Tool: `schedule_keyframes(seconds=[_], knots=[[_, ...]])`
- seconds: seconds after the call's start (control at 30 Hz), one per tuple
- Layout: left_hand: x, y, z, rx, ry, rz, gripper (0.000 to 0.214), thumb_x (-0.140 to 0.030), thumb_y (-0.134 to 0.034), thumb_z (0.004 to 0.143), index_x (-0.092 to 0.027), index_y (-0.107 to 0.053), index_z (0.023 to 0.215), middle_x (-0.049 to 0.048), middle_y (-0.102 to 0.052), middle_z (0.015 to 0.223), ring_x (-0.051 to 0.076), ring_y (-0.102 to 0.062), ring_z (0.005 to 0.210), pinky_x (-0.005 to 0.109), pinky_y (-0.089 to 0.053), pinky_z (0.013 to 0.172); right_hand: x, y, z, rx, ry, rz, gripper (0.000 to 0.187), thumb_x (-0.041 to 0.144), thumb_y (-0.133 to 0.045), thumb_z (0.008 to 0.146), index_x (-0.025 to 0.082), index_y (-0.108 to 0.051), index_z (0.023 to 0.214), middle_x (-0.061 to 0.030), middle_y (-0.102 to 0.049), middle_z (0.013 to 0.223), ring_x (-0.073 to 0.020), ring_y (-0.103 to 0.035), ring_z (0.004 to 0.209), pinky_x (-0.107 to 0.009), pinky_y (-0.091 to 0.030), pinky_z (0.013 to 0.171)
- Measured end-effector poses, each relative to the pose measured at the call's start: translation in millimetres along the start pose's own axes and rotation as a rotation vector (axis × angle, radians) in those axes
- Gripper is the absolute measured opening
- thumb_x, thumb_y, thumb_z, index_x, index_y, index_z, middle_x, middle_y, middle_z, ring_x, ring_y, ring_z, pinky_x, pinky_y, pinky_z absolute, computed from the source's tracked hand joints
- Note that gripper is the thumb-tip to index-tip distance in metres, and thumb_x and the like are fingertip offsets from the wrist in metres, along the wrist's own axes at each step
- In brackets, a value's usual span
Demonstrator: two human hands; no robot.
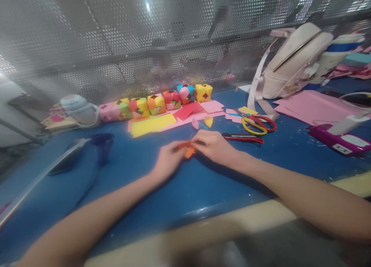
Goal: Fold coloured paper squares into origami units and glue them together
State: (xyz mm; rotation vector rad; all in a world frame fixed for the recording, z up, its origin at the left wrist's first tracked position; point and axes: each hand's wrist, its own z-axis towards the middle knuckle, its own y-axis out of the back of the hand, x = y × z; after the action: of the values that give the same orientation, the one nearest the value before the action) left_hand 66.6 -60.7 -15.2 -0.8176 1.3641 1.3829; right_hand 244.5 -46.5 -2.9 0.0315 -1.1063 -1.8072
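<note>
My left hand (169,160) and my right hand (213,145) meet over the blue table (185,182), and both pinch a small folded piece of orange paper (189,151) between their fingertips. The paper rests low, just above or on the table surface. Just beyond my hands lie two small folded paper pieces, one pink (195,123) and one yellow (208,121). Farther back a row of several multicoloured paper cubes (156,103) lines the table in front of the perforated metal wall.
Yellow sheets (152,124) and pink sheets (213,106) lie behind my hands. Scissors with yellow and red handles (256,124) and a red cutter (243,138) lie to the right. A beige backpack (292,62), pink paper (310,106) and a magenta device (339,141) sit far right. A dark blue object (101,143) is left.
</note>
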Motion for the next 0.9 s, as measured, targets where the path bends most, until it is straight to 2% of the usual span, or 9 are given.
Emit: schedule_keyframes(seconds=[0.3,0.4,0.53,0.7,0.9], knots=[[-3,-1.8,-1,-0.051,-0.004,-0.006,0.02,-0.027,-0.061,0.074,-0.017,-0.07,0.089,0.0031,-0.071,0.081,0.014,-0.062,0.07,0.025,-0.046,0.071,2,0,0,0.004,0.02,0.015,0.018,0.02,-0.048,0.086,0.018,-0.063,0.077,-0.0066,-0.063,0.076,-0.0162,-0.057,0.071,-0.028,-0.045,0.067],[-1,-1.3,1,-0.087,0.008,-0.028,0.017,-0.027,-0.062,0.072,-0.017,-0.071,0.083,0.0034,-0.071,0.08,0.015,-0.062,0.072,0.025,-0.046,0.07,7,1,0,-0.027,-0.108,0.096,0.009,0.023,-0.055,0.082,0.018,-0.063,0.083,-0.0048,-0.065,0.078,-0.0154,-0.058,0.071,-0.028,-0.046,0.068],[0,0.3,2,-0.111,0.039,-0.041,0.017,-0.029,-0.063,0.07,-0.016,-0.07,0.079,0.0025,-0.069,0.074,0.015,-0.06,0.068,0.025,-0.045,0.065,12,-1,2,-0.033,-0.292,0.197,0.012,0.027,-0.061,0.076,0.017,-0.062,0.083,-0.0022,-0.064,0.073,-0.0133,-0.057,0.064,-0.026,-0.046,0.063],[1,1.3,2,-0.114,0.044,-0.028,0.017,-0.028,-0.062,0.07,-0.015,-0.069,0.079,0.0025,-0.068,0.072,0.014,-0.06,0.065,0.025,-0.045,0.062,14,-7,2,0.049,-0.417,0.322,0.01,0.023,-0.054,0.077,0.016,-0.061,0.074,-0.0021,-0.066,0.07,-0.0128,-0.058,0.062,-0.026,-0.044,0.059],[5,0.7,4,-0.095,0.053,-0.055,0.019,-0.029,-0.062,0.07,-0.014,-0.069,0.08,0.0039,-0.068,0.073,0.015,-0.06,0.064,0.025,-0.046,0.061,14,-10,3,0.043,-0.502,0.403,0.011,0.023,-0.053,0.077,0.016,-0.06,0.072,-0.0025,-0.066,0.068,-0.0132,-0.058,0.061,-0.026,-0.044,0.058]])
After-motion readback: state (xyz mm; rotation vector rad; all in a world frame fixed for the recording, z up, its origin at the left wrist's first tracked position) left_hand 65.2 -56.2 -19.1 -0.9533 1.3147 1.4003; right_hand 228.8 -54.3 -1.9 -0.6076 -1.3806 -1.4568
